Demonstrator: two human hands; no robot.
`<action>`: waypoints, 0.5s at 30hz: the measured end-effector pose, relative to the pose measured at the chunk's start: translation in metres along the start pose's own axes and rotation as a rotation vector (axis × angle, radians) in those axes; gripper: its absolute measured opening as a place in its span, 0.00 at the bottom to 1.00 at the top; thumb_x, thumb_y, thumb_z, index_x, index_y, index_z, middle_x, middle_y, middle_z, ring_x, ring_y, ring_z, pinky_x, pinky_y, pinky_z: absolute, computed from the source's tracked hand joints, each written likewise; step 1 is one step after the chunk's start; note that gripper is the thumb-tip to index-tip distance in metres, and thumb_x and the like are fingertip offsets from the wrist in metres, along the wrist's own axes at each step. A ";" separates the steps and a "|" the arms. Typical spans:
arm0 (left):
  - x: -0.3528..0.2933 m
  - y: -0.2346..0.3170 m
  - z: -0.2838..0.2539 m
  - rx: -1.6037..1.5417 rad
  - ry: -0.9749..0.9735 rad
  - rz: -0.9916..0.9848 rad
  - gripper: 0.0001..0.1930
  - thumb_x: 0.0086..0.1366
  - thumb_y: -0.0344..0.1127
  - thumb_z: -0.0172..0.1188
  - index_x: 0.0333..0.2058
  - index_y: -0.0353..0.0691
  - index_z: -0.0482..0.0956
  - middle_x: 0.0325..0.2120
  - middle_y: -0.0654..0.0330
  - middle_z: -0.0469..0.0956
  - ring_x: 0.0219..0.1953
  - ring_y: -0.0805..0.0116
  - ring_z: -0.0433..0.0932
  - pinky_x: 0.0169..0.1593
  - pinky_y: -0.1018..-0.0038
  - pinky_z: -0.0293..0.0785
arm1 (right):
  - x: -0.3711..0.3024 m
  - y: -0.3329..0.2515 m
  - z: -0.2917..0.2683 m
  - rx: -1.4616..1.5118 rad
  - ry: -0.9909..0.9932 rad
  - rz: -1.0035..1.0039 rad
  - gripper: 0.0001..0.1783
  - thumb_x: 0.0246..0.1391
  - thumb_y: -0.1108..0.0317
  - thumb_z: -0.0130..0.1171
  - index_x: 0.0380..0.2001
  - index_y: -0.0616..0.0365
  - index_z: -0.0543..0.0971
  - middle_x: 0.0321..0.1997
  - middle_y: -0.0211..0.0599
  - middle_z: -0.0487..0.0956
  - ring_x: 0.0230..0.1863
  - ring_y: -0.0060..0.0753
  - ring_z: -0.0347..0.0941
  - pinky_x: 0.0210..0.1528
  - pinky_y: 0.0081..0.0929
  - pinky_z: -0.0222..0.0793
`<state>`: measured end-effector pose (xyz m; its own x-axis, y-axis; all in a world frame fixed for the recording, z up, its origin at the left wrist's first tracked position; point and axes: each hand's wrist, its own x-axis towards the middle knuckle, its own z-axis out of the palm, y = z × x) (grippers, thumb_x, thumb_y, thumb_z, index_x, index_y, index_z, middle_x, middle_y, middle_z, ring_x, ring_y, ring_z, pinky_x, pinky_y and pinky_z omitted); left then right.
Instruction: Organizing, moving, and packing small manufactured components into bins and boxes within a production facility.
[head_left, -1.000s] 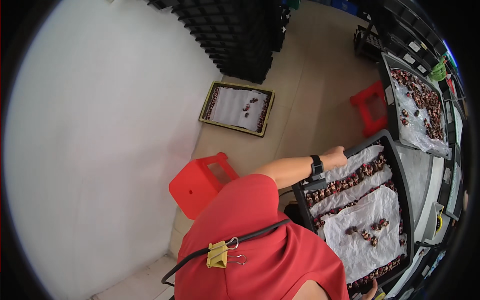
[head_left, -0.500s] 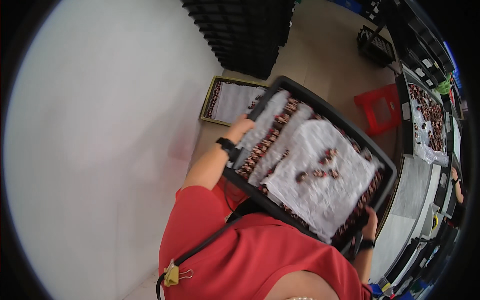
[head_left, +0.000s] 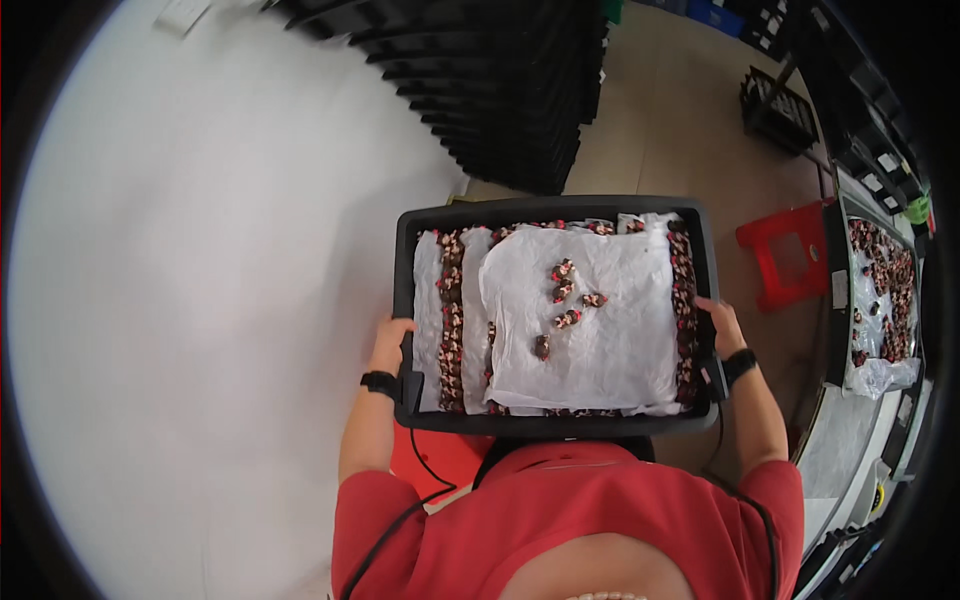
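A black rectangular crate [head_left: 560, 428] is held level in front of my body by its two short ends. White paper sheets [head_left: 620, 345] lie over rows of small dark brown, red and cream clusters [head_left: 451, 330], and several loose clusters [head_left: 563, 290] rest on top of the paper. My left hand [head_left: 390, 343] grips the crate's left end, its thumb over the rim. On the right end, my right hand [head_left: 722, 325] has its thumb hooked over the edge. The other fingers of both hands are hidden by the crate walls. Each wrist wears a black band.
A tall stack of black crates [head_left: 500, 100] stands ahead on the floor. To the right are a red stool [head_left: 785, 255] and a bench with a tray of similar clusters [head_left: 885, 280]. A white wall [head_left: 200, 300] runs along my left. Red plastic [head_left: 440, 455] shows below the crate.
The crate has turned from a slant to square with my body and shifted left. A yellow-rimmed crate on the floor is now almost wholly hidden behind it. Both hands keep their hold.
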<state>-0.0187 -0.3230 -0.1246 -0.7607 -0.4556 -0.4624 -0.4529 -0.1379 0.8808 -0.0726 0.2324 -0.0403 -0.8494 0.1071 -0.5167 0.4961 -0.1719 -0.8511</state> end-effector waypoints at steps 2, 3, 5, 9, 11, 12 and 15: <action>-0.005 -0.022 -0.010 0.002 0.017 0.006 0.15 0.36 0.22 0.55 0.30 0.32 0.71 0.22 0.59 0.71 0.22 0.65 0.70 0.27 0.72 0.68 | 0.023 0.007 -0.009 0.017 -0.083 -0.009 0.16 0.42 0.68 0.55 0.35 0.65 0.72 0.29 0.37 0.75 0.28 0.30 0.73 0.30 0.26 0.70; -0.012 -0.026 -0.008 -0.058 -0.017 0.008 0.15 0.37 0.23 0.56 0.30 0.33 0.71 0.22 0.59 0.71 0.23 0.65 0.70 0.27 0.72 0.68 | 0.029 0.007 -0.009 -0.024 -0.012 0.009 0.16 0.41 0.68 0.56 0.35 0.65 0.72 0.29 0.37 0.75 0.28 0.30 0.72 0.30 0.26 0.70; -0.028 -0.007 -0.008 -0.097 -0.053 -0.072 0.14 0.39 0.25 0.56 0.30 0.35 0.72 0.23 0.58 0.72 0.25 0.66 0.70 0.28 0.72 0.68 | 0.023 0.002 -0.001 -0.026 0.020 0.053 0.18 0.40 0.67 0.57 0.36 0.64 0.72 0.29 0.36 0.74 0.26 0.31 0.72 0.28 0.27 0.69; -0.012 -0.013 -0.007 -0.049 -0.114 -0.115 0.21 0.38 0.25 0.59 0.36 0.33 0.70 0.25 0.54 0.72 0.27 0.62 0.70 0.29 0.67 0.68 | 0.013 0.010 -0.007 -0.093 0.118 -0.003 0.17 0.42 0.64 0.55 0.35 0.64 0.73 0.30 0.37 0.75 0.27 0.33 0.73 0.29 0.29 0.70; -0.029 0.021 0.006 0.440 0.040 -0.024 0.21 0.42 0.37 0.61 0.36 0.35 0.72 0.29 0.50 0.75 0.31 0.59 0.73 0.35 0.68 0.69 | 0.022 0.019 -0.010 -0.170 0.198 -0.046 0.20 0.41 0.63 0.55 0.37 0.64 0.73 0.34 0.38 0.74 0.32 0.33 0.72 0.35 0.28 0.67; -0.059 0.052 0.023 0.608 0.056 0.040 0.23 0.40 0.38 0.62 0.38 0.34 0.72 0.30 0.49 0.75 0.31 0.59 0.73 0.35 0.68 0.69 | 0.024 0.030 -0.024 -0.230 0.270 -0.050 0.20 0.41 0.63 0.55 0.38 0.64 0.73 0.36 0.38 0.74 0.35 0.32 0.71 0.37 0.28 0.66; -0.067 0.081 0.030 0.706 0.061 -0.138 0.27 0.40 0.39 0.61 0.42 0.34 0.69 0.36 0.46 0.74 0.33 0.56 0.74 0.36 0.69 0.69 | 0.023 0.024 -0.016 -0.224 0.296 -0.009 0.20 0.40 0.65 0.55 0.38 0.65 0.72 0.36 0.38 0.73 0.35 0.32 0.70 0.38 0.27 0.65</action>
<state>-0.0181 -0.2772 -0.0257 -0.6565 -0.5266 -0.5402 -0.7514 0.3935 0.5296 -0.0767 0.2468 -0.0744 -0.7815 0.3917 -0.4857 0.5436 0.0454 -0.8381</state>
